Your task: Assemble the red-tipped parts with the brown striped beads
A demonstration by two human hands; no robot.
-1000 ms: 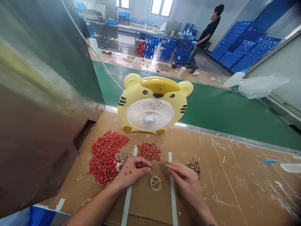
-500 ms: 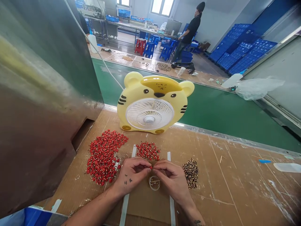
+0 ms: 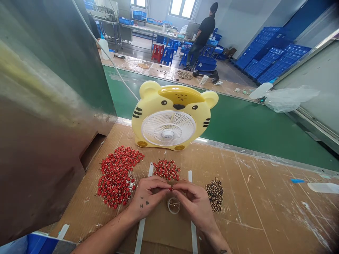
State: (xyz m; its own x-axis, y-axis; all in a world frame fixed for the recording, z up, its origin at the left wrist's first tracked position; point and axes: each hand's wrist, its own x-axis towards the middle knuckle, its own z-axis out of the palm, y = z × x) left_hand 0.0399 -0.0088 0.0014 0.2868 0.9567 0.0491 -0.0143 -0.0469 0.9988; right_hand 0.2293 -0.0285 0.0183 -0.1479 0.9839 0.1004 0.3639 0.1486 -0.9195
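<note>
1. Workpiece, small and bright red, showed right at the meeting of the two sets of fingertips; they covered most of it, so its full shape could not be told.
2. The left hand was curved, its thumb and forefinger closed on the workpiece from the left.
3. The right hand came in from the other side, its thumb and forefinger nearly together at the workpiece; whether they gripped the red part itself or something smaller was hidden.
4. Just beyond the fingertips lay a small heap of red pieces, alike in colour to the workpiece, with thin pale and dark bits poking out.
5. Left of the left hand and a little beyond it spread a much larger heap of red pieces.
6. Just right of the right hand sat a heap of dark-and-pale pieces.
7. On the near side of the fingertips, between the hands, stood a small, round, clear cup. A thin pale stick rested in it, along with something shiny and see-through.
8. The cup stood on a cardboard sheet beneath the hands.
9. Far beyond the right hand, a white bottle leaned beside a clear plastic bag; their contents could not be made out.
10. Farther off in that direction rose stacked blue crates, too distant to see into.
</note>
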